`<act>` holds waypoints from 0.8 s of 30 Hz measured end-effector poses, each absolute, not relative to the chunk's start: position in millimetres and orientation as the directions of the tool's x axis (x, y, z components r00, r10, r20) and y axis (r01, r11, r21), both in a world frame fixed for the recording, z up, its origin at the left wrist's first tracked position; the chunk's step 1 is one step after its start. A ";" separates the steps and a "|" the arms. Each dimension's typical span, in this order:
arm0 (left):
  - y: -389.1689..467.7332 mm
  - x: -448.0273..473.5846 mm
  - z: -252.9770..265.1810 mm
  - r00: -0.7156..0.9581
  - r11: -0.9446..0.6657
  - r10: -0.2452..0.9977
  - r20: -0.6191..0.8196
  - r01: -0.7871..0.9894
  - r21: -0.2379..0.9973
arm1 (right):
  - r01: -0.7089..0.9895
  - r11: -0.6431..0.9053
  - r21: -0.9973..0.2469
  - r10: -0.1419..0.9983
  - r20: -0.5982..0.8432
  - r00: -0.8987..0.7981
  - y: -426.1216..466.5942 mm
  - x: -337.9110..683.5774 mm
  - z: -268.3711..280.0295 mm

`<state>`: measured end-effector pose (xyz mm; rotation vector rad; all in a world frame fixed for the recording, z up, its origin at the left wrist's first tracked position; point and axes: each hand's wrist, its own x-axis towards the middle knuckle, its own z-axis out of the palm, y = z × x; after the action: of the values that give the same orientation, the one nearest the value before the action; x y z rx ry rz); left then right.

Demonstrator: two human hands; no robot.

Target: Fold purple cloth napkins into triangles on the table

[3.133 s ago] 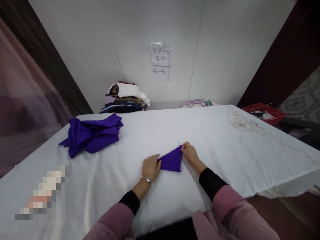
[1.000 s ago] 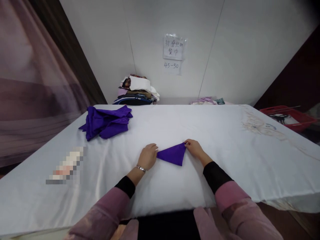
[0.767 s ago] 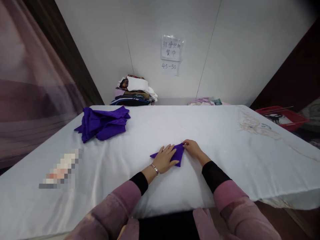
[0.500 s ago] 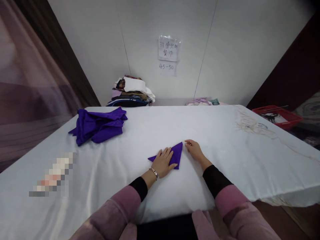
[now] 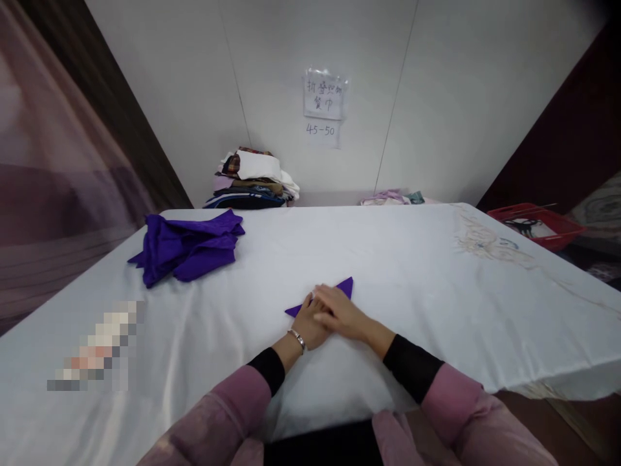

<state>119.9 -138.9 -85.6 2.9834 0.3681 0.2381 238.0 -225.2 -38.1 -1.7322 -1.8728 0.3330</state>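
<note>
A small folded purple napkin lies on the white tablecloth in front of me, its two pointed ends showing to the left and the upper right. My left hand rests flat on the napkin, wearing a silver bracelet at the wrist. Across its fingers lies my right hand, palm down with fingers stretched out. Most of the napkin and part of the left fingers are hidden beneath the hands.
A loose heap of purple cloth sits at the table's left. Folded clothes are stacked behind the far edge, below a paper sign. A pixelated object lies left. A red basket stands beyond the right edge.
My right hand has moved left from beside the napkin's right corner and come down over my left hand. The left hand stays on the napkin.
</note>
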 end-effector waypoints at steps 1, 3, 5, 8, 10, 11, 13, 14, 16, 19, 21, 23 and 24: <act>-139.3 120.0 -86.0 0.962 -0.965 0.243 0.128 0.225 0.137 | 0.817 0.188 -0.546 0.979 0.168 -0.113 -225.4 230.8 -37.4; -139.9 120.4 -86.3 0.963 -0.964 0.245 0.112 0.230 0.132 | 0.800 0.194 -0.568 0.979 0.062 -0.194 -224.9 224.2 -37.4; -140.5 120.5 -85.4 0.959 -0.961 0.256 0.125 0.239 0.138 | 0.802 0.128 -0.583 0.986 -0.010 -0.165 -223.3 226.5 -38.4; -140.8 119.7 -83.1 0.955 -0.959 0.257 0.150 0.232 0.164 | 0.808 0.055 -0.587 0.993 -0.054 -0.107 -220.9 236.5 -41.4; -140.6 118.9 -82.4 0.953 -0.953 0.262 0.154 0.231 0.194 | 0.818 0.038 -0.574 0.995 -0.054 -0.084 -219.9 242.0 -44.9; -140.4 118.6 -82.5 0.950 -0.949 0.269 0.157 0.235 0.209 | 0.825 0.030 -0.564 0.996 -0.050 -0.070 -219.5 244.2 -47.1; -140.0 118.6 -83.0 0.946 -0.942 0.283 0.158 0.243 0.231 | 0.840 0.008 -0.542 0.998 -0.042 -0.037 -218.5 248.5 -52.2; -139.7 118.9 -83.3 0.945 -0.939 0.288 0.153 0.247 0.238 | 0.849 -0.004 -0.529 0.999 -0.039 -0.019 -218.0 251.0 -54.8; -139.2 119.6 -83.9 0.948 -0.935 0.291 0.131 0.253 0.248 | 0.868 -0.029 -0.497 0.999 -0.035 0.013 -217.1 257.5 -59.9; -138.7 120.2 -84.5 0.950 -0.934 0.292 0.110 0.259 0.248 | 0.897 -0.071 -0.435 0.997 -0.031 0.064 -215.9 270.7 -66.3; -138.6 119.9 -85.0 0.949 -0.936 0.294 0.118 0.260 0.239 | 0.912 -0.113 -0.393 0.993 -0.031 0.110 -215.4 280.8 -70.1; -138.7 119.4 -85.3 0.948 -0.937 0.293 0.122 0.260 0.233 | 0.920 -0.162 -0.355 0.986 -0.036 0.160 -215.0 291.3 -73.8; -138.9 119.3 -85.4 0.949 -0.937 0.293 0.119 0.260 0.232 | 0.923 -0.184 -0.339 0.983 -0.037 0.182 -214.7 296.7 -75.5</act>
<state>119.3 -138.9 -85.4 2.8886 0.4144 0.2239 296.7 -214.7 -75.5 -2.2175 -1.8325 0.3625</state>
